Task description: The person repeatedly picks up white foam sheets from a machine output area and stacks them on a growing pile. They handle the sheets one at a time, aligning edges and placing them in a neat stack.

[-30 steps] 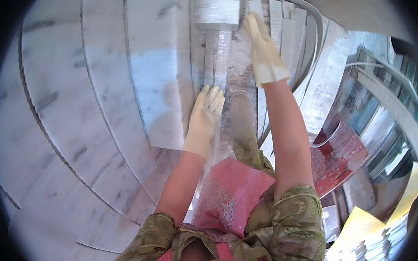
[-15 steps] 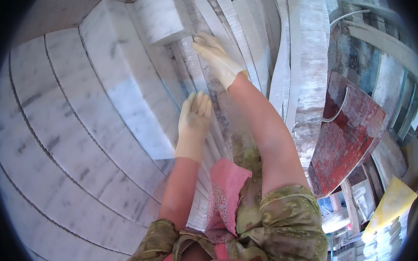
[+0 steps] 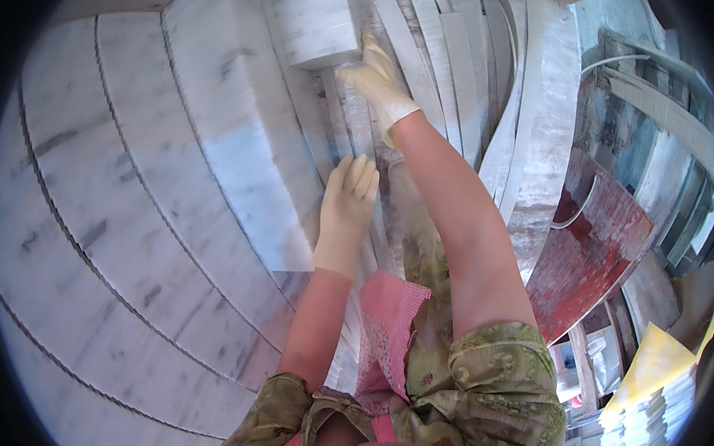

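Two gloved hands are at work over stacked white marble. The left hand [image 3: 346, 210] wears a pale glove and lies flat, fingers straight and together, palm down on a narrow marble strip [image 3: 361, 135] that runs away from the person. Its grip is open; it presses on the strip and holds nothing. The right hand [image 3: 376, 84], also gloved, is stretched farther out on a straight bare forearm, fingers spread against the lower edge of one thick marble block [image 3: 314, 18] that sits at the far end of the strips. Whether those fingers curl around the block's edge or only push against it cannot be told.

Left of the hands lie about five broad marble slabs [image 3: 135, 189], side by side, with dark seams between them. To the right, roughly five more thin strips [image 3: 451, 76] stand packed on edge. One red, worn board [image 3: 591, 249] leans beyond them. At the lower right corner stands one yellow sheet [image 3: 654, 363]. The person wears green patterned sleeves and a pink cloth [image 3: 388, 328] at the front.
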Available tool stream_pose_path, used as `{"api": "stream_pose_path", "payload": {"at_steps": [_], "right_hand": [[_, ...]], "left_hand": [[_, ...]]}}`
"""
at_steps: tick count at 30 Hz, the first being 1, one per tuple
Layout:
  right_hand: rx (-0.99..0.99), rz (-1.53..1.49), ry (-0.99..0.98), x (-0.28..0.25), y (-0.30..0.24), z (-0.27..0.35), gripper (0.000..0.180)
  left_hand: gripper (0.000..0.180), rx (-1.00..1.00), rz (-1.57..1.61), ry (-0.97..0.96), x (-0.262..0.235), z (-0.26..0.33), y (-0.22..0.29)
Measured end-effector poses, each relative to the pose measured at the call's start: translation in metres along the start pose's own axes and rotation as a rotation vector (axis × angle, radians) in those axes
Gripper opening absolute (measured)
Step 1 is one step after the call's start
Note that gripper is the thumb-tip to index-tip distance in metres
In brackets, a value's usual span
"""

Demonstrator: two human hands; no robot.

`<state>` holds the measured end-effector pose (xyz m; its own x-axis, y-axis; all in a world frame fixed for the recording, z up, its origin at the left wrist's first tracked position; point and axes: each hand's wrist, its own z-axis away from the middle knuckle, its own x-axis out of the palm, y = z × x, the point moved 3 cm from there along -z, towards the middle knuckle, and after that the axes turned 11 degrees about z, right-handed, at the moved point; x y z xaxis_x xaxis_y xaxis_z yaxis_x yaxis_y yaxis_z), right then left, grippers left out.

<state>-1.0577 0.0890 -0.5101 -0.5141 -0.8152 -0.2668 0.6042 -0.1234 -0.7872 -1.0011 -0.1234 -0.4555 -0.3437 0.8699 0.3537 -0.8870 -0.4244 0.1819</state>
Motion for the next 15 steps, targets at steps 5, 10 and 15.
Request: {"api": "stream_pose_path", "payload": {"at_steps": [5,10,15], "right_hand": [[0.107,-0.042,-0.04,-0.008,-0.008,-0.004,0.09],[-0.044,0.525,-0.204,-0.018,-0.017,-0.017,0.075],[-0.338,0.58,0.235,-0.019,-0.033,0.003,0.071]], "left_hand": [[0.04,-0.022,0.121,0.108,0.001,0.0,-0.002],[0.041,0.027,-0.018,-0.108,0.004,0.002,0.003],[0.043,0.005,-0.047,-0.081,-0.002,0.007,0.004]]}}
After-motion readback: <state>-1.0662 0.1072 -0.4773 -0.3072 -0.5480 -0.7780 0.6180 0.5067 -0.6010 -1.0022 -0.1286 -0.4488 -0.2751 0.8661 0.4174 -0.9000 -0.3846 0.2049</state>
